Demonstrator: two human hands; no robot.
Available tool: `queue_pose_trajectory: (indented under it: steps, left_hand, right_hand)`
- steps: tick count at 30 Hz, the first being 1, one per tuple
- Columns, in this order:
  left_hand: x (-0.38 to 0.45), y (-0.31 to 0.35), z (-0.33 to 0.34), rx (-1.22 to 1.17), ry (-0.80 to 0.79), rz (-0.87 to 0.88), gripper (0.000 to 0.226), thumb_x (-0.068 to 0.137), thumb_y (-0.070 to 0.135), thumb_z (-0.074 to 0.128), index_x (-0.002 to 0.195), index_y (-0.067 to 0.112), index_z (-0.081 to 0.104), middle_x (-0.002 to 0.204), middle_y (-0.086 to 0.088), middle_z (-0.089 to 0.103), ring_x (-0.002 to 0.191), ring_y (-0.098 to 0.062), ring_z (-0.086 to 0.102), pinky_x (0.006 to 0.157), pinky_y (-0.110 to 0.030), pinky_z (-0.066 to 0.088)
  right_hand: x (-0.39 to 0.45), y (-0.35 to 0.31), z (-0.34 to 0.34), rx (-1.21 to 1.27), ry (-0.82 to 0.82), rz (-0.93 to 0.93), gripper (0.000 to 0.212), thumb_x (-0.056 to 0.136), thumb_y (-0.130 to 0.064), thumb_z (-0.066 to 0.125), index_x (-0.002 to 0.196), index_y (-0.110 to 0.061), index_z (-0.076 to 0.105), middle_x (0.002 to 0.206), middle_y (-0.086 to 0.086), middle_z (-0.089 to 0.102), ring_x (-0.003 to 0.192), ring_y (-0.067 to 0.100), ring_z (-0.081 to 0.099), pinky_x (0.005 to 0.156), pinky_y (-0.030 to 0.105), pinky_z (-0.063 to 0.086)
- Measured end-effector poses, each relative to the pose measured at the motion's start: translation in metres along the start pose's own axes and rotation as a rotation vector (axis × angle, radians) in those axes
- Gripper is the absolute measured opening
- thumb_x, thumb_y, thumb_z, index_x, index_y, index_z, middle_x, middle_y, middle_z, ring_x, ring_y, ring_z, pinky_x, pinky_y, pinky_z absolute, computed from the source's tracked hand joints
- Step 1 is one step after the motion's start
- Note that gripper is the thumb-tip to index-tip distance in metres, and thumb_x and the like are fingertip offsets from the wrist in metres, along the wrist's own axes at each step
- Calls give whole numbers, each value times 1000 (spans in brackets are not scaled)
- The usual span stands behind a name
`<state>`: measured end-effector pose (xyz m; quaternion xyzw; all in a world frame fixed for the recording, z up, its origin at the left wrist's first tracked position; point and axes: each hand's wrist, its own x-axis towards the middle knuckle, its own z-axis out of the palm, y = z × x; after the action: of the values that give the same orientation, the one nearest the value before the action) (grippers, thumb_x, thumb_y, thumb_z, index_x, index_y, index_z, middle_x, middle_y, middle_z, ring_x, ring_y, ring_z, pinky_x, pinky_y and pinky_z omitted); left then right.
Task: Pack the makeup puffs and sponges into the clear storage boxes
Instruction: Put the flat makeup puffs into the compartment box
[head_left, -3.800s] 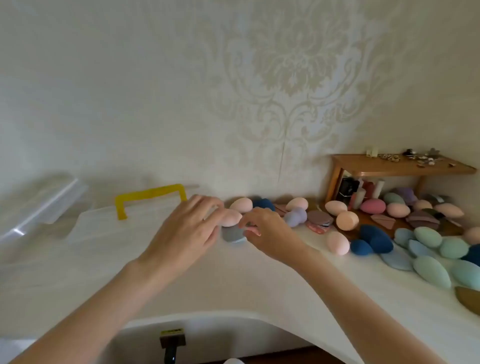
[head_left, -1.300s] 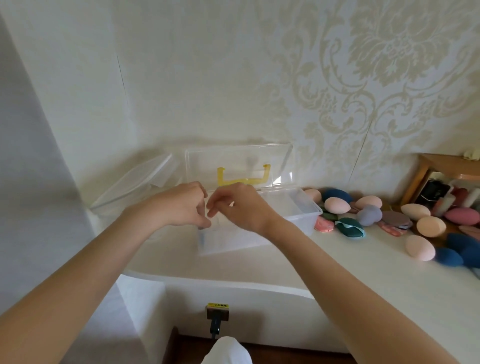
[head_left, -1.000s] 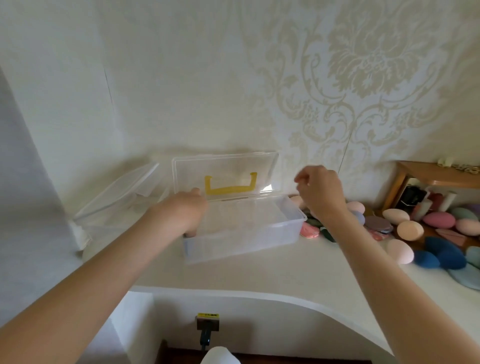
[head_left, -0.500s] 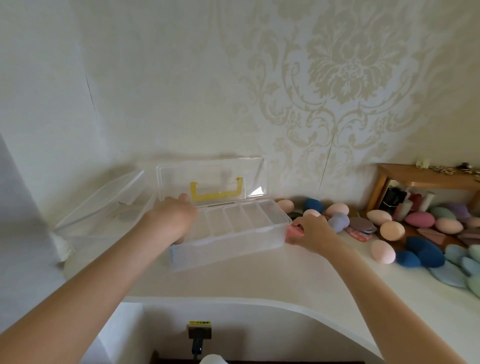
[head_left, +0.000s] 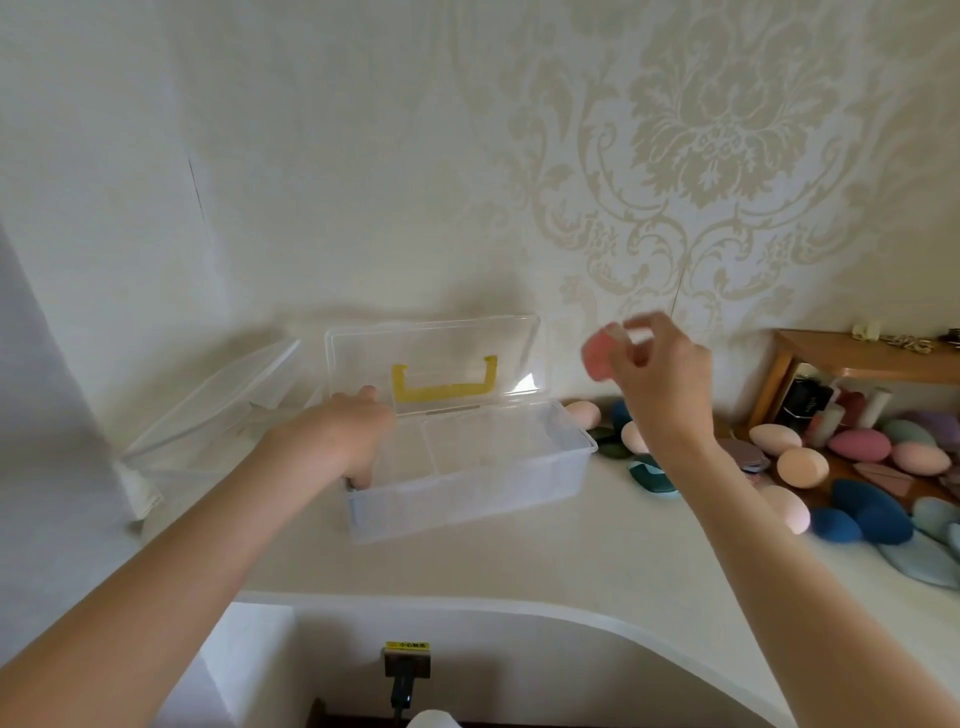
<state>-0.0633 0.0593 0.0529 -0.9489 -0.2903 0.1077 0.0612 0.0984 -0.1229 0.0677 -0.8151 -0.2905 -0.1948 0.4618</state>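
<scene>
Carrying a pink puff to the open box

My right hand (head_left: 662, 387) pinches a flat pink puff (head_left: 597, 356) in the air, right of the clear box (head_left: 467, 483) on the desk (head_left: 597, 566); my left hand (head_left: 337, 441) grips the box's left end. Next, I'd guess, lower it into a compartment.

The left hand (head_left: 337, 441) reaches forward and down, fingers curled over the near-left end of the clear plastic storage box (head_left: 467, 483). The right hand (head_left: 660, 374) is raised, fingertips pinching a flat pink makeup puff (head_left: 597, 358).
</scene>
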Motion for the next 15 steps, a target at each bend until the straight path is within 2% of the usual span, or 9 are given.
queue_pose_trajectory:
  steps: [2, 3, 5, 6, 8, 10, 11, 13, 15]
  left_hand:
    - [-3, -5, 0, -55, 10, 18, 16, 78, 15, 69, 89, 4, 67, 123, -12, 44, 69, -19, 45, 62, -28, 41]
    - [-4, -8, 1, -91, 28, 24, 12, 77, 16, 69, 84, 6, 68, 123, -11, 44, 71, -21, 49, 62, -29, 41]
    - [-7, -15, 7, -165, 55, 37, 16, 78, 16, 69, 90, 5, 71, 125, -9, 45, 90, -26, 58, 74, -32, 45]
    - [-8, -17, 9, -213, 79, 45, 18, 78, 17, 68, 92, 6, 72, 127, -7, 45, 100, -26, 58, 81, -33, 46]
    - [-11, -21, 13, -301, 123, 52, 14, 79, 18, 68, 89, 9, 73, 126, -2, 46, 108, -21, 56, 86, -30, 44]
    - [-14, -24, 15, -353, 163, 56, 3, 78, 16, 68, 77, 13, 68, 121, 1, 50, 105, -19, 56, 81, -26, 41]
    - [-14, -24, 15, -360, 178, 56, 9, 78, 15, 67, 71, 16, 62, 115, 1, 51, 103, -20, 57, 77, -25, 40]
    - [-15, -22, 14, -359, 177, 55, 15, 78, 12, 65, 70, 17, 53, 100, 0, 49, 100, -24, 59, 71, -25, 38]
    - [-13, -23, 15, -356, 164, 54, 16, 77, 7, 63, 70, 16, 51, 100, -2, 50, 99, -24, 59, 73, -28, 40]
  right_hand:
    - [-8, -37, 4, 269, -114, -64, 7, 93, -15, 54, 99, -13, 56, 59, -9, 63, 49, 5, 60, 52, 19, 50]
    - [-15, -52, 12, 347, -208, -78, 3, 92, -10, 54, 93, -12, 56, 53, -11, 62, 42, 3, 57, 44, 15, 47]
    - [-35, -75, 34, 372, -373, -128, 8, 89, -4, 54, 84, -10, 56, 45, -12, 61, 40, 3, 55, 40, 14, 45]
    - [-45, -81, 46, 352, -433, -154, 8, 88, -3, 54, 83, -9, 56, 47, -10, 63, 42, 5, 55, 42, 15, 47]
    - [-61, -86, 69, 300, -506, -221, 5, 86, -3, 54, 83, -7, 55, 61, 1, 71, 52, 12, 59, 55, 27, 54]
    - [-73, -86, 86, 214, -539, -300, 2, 85, -8, 55, 87, -7, 56, 74, 12, 74, 67, 26, 64, 69, 38, 54]
    - [-78, -86, 92, 164, -546, -341, 7, 85, -11, 54, 90, -7, 56, 79, 15, 73, 75, 33, 65, 73, 42, 53]
    - [-84, -87, 100, 92, -560, -393, 13, 87, -13, 51, 96, -6, 55, 85, 19, 71, 84, 39, 62, 76, 44, 51]
    - [-85, -87, 104, 51, -575, -401, 15, 86, -12, 49, 99, -6, 53, 88, 20, 70, 86, 40, 61, 76, 45, 51]
